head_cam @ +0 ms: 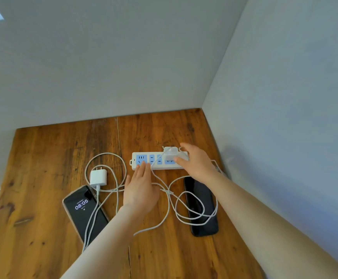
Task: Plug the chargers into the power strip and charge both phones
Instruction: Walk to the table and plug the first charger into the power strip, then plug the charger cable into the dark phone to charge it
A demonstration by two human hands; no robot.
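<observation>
A white power strip (155, 160) with blue sockets lies on the wooden table (53, 154). One white charger (170, 154) sits in a socket near the strip's right end, and my right hand (196, 164) grips it between thumb and fingers. My left hand (142, 188) lies flat, fingers pressing the strip's left end. A second white charger (98, 177) lies loose, prongs up, left of the strip. Its cable runs over a phone (84, 212) with a lit screen showing 08:05. A dark phone (201, 206) lies on the right under loops of white cable (170, 200).
The table stands in a corner. A grey wall (285, 117) runs close along its right edge and another wall closes off the back. Bare wood shows at the far left and along the front. White cables loop between the phones.
</observation>
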